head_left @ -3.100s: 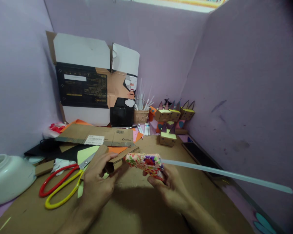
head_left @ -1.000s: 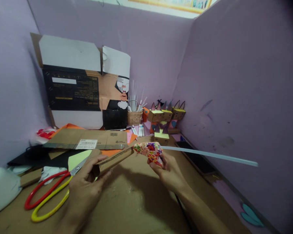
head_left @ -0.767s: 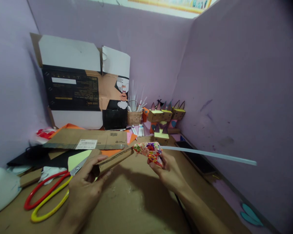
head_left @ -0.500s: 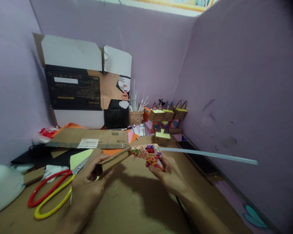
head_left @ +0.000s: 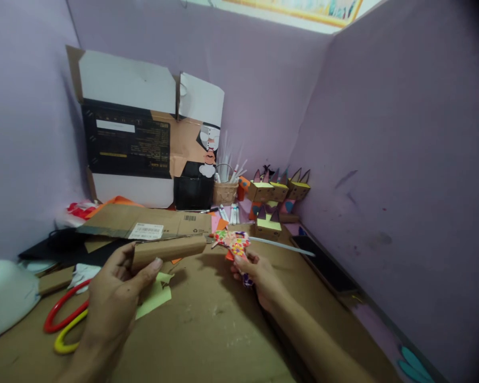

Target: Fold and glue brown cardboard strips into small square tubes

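My left hand (head_left: 114, 303) is closed around one end of a folded strip of cardboard (head_left: 171, 251), thumb in front. In my right hand (head_left: 261, 276) is a hot glue gun (head_left: 236, 243) covered in a colourful floral pattern. A long translucent glue stick (head_left: 283, 245) sticks out of its back. The gun's nozzle points left, close to the strip's right end; whether they touch I cannot tell. Beneath my left hand lie large scissors (head_left: 66, 314) with red and yellow handles, their blades hidden. Pale yellow-green paper (head_left: 156, 298) lies under the strip.
A flattened black and white carton (head_left: 127, 141) leans on the back wall. Beside it stand a basket (head_left: 225, 194) of white sticks and several cardboard animal heads (head_left: 268, 227). A white bowl-like object (head_left: 8, 298) sits at left, a dark flat device (head_left: 323, 263) at right.
My left hand has moved left and turned the cardboard strip nearly level. The glue gun has shifted left and tilted so its handle shows. More of the yellow-green paper is uncovered.
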